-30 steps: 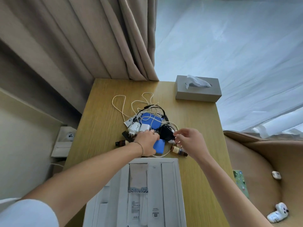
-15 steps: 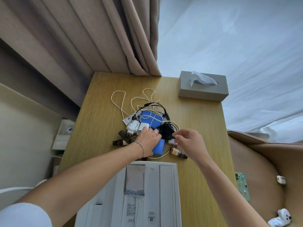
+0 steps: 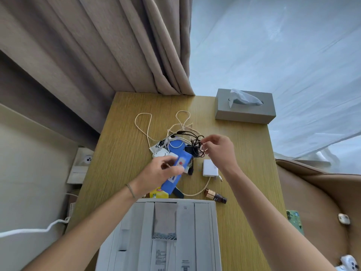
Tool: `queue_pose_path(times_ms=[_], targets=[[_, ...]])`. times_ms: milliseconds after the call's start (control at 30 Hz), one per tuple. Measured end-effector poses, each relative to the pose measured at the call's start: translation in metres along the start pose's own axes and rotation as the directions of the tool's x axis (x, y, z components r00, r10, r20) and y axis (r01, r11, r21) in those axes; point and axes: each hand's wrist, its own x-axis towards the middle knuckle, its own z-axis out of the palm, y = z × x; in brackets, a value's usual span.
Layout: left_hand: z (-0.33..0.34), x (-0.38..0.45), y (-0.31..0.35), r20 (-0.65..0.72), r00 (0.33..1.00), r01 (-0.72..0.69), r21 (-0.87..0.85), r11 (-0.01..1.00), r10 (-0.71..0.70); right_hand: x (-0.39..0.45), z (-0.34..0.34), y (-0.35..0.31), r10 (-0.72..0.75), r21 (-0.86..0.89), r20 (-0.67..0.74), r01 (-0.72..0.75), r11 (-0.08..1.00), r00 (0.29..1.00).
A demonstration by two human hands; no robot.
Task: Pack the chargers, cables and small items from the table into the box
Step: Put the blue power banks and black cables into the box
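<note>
On the wooden table (image 3: pixel 125 153) lies a tangle of white cables (image 3: pixel 145 124) round a blue round item (image 3: pixel 175 145) and a white round charger (image 3: pixel 160 153). My left hand (image 3: pixel 158 175) grips a flat blue pack (image 3: pixel 176 177), lifted above the table. My right hand (image 3: pixel 218 151) pinches a bundle of black cable (image 3: pixel 197 145) with its black charger, raised off the pile. A white square charger (image 3: pixel 210 168) lies bare below my right hand. A small brown bottle (image 3: pixel 214 195) lies near the white box (image 3: pixel 203 231) at the table's front edge.
A grey tissue box (image 3: pixel 244 110) stands at the table's back right corner. A yellow packet (image 3: pixel 159 194) and a dark comb (image 3: pixel 178 193) lie by the box's far edge. Curtains hang behind; a brown chair (image 3: pixel 312 202) stands to the right.
My left hand has lifted the blue pack off the table. My right hand has moved up and back with the black cable bundle, uncovering the white square charger.
</note>
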Motion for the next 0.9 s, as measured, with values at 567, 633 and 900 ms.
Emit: queue_pose_path(times_ms=[567,633,900], targets=[[-0.043,-0.089,0.048,-0.053,0.996,-0.09,-0.707,0.701,0.075,0.017,0.056,0.012,-0.082,-0.533,0.247,0.206,0.821,0.966],[-0.049,-0.094,0.055,-0.055,0.993,-0.108,-0.789,0.605,0.106,0.022,0.063,0.016,-0.048,-0.595,0.264,0.202,0.778,0.963],[-0.063,-0.117,0.052,-0.276,0.959,-0.185,-0.775,0.604,-0.06,0.035,0.098,0.021,-0.031,-0.775,0.309,0.271,0.571,0.95]])
